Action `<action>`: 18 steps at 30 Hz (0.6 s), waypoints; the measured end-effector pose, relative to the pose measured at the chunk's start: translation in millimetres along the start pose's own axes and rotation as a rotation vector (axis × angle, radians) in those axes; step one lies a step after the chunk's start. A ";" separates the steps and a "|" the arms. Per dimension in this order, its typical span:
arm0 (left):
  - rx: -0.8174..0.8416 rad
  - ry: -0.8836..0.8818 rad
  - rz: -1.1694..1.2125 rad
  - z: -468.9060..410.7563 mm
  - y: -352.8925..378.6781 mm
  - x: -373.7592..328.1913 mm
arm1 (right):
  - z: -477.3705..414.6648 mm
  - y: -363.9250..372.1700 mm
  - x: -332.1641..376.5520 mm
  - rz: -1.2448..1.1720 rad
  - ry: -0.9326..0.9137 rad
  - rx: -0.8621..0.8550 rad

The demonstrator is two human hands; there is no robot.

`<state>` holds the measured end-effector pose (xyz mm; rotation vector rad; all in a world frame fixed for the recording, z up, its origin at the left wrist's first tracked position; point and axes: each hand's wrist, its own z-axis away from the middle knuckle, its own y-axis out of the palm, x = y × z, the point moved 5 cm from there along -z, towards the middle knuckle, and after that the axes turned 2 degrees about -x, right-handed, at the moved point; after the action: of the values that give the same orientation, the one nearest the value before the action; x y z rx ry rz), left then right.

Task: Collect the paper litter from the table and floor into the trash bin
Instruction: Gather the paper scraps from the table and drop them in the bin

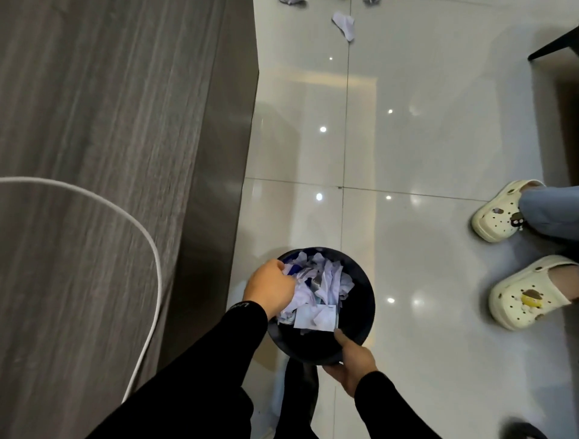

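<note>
A round black trash bin (365, 300) is held up beside the table, filled with crumpled white paper (326, 282) and a flat white sheet. My right hand (352, 363) grips the bin's near rim. My left hand (271, 290) reaches into the bin from the left, its fingers closed on the crumpled paper at the top. One crumpled paper piece (344, 25) lies on the floor far ahead, and bits of more paper (293, 2) show at the top edge.
A grey wood-grain table (109, 125) fills the left side, with a white cable (150, 244) curving across it. Another person's feet in cream clogs (501, 213) stand at the right on the glossy tiled floor. A dark furniture corner (554, 47) is upper right.
</note>
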<state>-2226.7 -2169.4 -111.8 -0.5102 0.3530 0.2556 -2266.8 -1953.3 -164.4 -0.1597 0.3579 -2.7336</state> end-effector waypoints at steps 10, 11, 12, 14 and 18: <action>-0.170 0.194 0.186 7.0 -46.7 -53.5 | 30.9 6.8 24.7 -0.099 -0.119 0.120; -0.197 0.218 0.224 18.0 -59.9 -68.3 | 51.6 4.8 35.8 -0.085 -0.142 0.140; -0.226 0.244 0.270 30.3 -75.0 -84.1 | 73.2 2.4 47.3 -0.075 -0.164 0.167; -0.312 0.321 0.347 61.0 -113.8 -123.5 | 122.6 -3.7 76.5 -0.084 -0.214 0.232; -0.507 0.436 0.581 146.2 -211.9 -200.7 | 244.4 -19.3 146.4 -0.027 -0.327 0.249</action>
<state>-2301.8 -2302.7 176.5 -0.9634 0.8736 0.8143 -2369.8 -2047.1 84.8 -0.5363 -0.0759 -2.6854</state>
